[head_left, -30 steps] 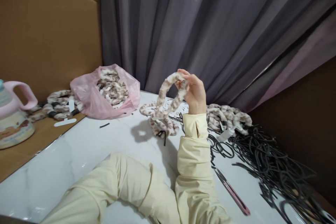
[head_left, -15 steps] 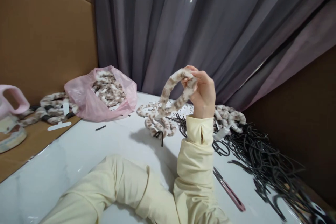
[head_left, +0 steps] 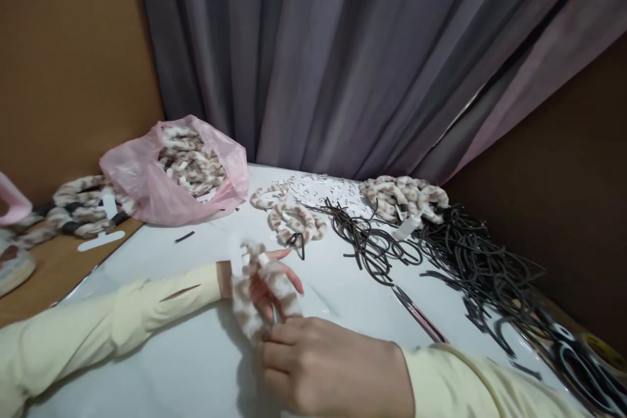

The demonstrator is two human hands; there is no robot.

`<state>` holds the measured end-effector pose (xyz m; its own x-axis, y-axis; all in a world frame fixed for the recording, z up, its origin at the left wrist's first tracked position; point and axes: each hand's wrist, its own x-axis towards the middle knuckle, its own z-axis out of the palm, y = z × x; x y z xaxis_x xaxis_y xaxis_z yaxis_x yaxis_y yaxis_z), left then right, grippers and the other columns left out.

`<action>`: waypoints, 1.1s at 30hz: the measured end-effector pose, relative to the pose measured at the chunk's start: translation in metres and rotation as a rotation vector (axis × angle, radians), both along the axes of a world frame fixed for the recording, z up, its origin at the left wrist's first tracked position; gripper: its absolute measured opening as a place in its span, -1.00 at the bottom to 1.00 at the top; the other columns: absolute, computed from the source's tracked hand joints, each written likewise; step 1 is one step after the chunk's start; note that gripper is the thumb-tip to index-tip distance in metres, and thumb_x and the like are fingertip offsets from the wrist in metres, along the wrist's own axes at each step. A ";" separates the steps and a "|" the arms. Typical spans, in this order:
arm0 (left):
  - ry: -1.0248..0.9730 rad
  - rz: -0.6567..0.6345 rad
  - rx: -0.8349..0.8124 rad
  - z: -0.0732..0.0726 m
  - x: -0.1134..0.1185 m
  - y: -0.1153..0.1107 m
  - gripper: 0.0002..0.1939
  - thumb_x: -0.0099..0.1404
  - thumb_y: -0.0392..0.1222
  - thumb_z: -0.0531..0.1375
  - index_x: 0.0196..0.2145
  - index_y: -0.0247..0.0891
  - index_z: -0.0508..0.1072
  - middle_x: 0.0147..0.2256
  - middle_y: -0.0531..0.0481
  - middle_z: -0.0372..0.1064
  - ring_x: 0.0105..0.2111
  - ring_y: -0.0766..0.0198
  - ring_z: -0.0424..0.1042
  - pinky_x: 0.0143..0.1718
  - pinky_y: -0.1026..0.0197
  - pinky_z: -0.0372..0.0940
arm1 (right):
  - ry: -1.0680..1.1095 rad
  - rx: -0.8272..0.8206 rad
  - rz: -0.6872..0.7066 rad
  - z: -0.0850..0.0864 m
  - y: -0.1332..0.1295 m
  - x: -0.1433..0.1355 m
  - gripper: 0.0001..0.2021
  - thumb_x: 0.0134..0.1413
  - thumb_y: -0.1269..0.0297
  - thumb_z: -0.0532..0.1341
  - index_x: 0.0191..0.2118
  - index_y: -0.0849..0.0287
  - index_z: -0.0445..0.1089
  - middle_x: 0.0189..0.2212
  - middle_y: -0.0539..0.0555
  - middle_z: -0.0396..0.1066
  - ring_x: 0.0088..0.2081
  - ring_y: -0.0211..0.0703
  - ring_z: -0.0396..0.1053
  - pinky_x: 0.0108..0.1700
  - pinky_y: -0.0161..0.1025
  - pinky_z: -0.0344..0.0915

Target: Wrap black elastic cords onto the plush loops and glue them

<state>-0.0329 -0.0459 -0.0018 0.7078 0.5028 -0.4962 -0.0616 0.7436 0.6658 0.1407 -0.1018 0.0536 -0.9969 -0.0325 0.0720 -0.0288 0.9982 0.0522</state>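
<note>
A furry white-and-brown ring (head_left: 289,297), smeared by motion, loops round my left hand (head_left: 267,284) above the near middle of the table. Two fingers of that hand stretch out apart through the ring; the others are partly hidden. My right hand (head_left: 323,359) is closed at the ring's near side, back of the hand up, with its fingertips on the fur. A thin greyish piece (head_left: 273,313) shows by those fingertips, too blurred to name. Beyond the hands lie more furry rings (head_left: 296,222) with a bent black cord (head_left: 300,243) on them.
A pink plastic bag (head_left: 147,199) full of furry rings stands at back left. Black cords (head_left: 372,241) spread along the right, beside pink-handled tweezers (head_left: 418,315). Scissors (head_left: 582,366) lie far right. More furry rings (head_left: 406,194) are heaped before the curtain (head_left: 304,65).
My right hand has brought the furry ring down from in front of the curtain to just above the table. My left hand, hidden before, now shows inside the ring.
</note>
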 end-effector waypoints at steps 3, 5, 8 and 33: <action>-0.016 0.052 -0.035 -0.004 -0.008 0.000 -0.29 0.30 0.22 -0.18 -0.28 -0.54 0.44 -0.46 -0.12 0.49 -0.43 0.16 0.47 -0.43 0.22 0.28 | 0.031 0.043 -0.139 -0.024 0.004 0.009 -0.82 0.21 0.46 0.03 -0.38 0.29 0.33 -0.34 0.10 0.36 -0.32 -0.20 0.27 -0.28 -0.26 0.27; -0.090 0.150 -0.073 -0.006 -0.012 0.002 -0.34 0.29 0.21 -0.12 -0.28 -0.52 0.43 -0.41 -0.16 0.50 -0.33 0.09 0.49 -0.33 0.16 0.31 | 0.057 -0.003 -0.247 -0.032 0.007 0.018 -0.81 0.23 0.45 0.01 -0.33 0.30 0.34 -0.31 0.13 0.37 -0.28 -0.19 0.30 -0.22 -0.25 0.30; -0.207 0.151 -0.140 -0.010 -0.016 0.006 -0.35 0.25 0.23 -0.04 -0.23 -0.53 0.43 -0.30 -0.28 0.49 -0.24 0.00 0.47 -0.23 0.08 0.32 | 0.142 -0.151 -0.395 -0.038 0.008 0.033 -0.82 0.22 0.48 0.00 -0.23 0.29 0.35 -0.20 0.19 0.40 -0.14 -0.16 0.33 -0.10 -0.22 0.34; 0.322 0.008 0.121 -0.006 -0.024 0.015 -0.70 0.06 0.07 0.22 -0.51 -0.24 0.55 -0.38 -0.09 0.39 -0.34 0.15 0.33 -0.34 0.28 0.33 | 0.504 0.145 -1.268 -0.109 -0.028 0.181 -0.57 0.10 0.55 -0.01 0.08 0.13 0.26 0.00 0.13 0.36 -0.01 -0.07 0.34 -0.13 -0.17 0.39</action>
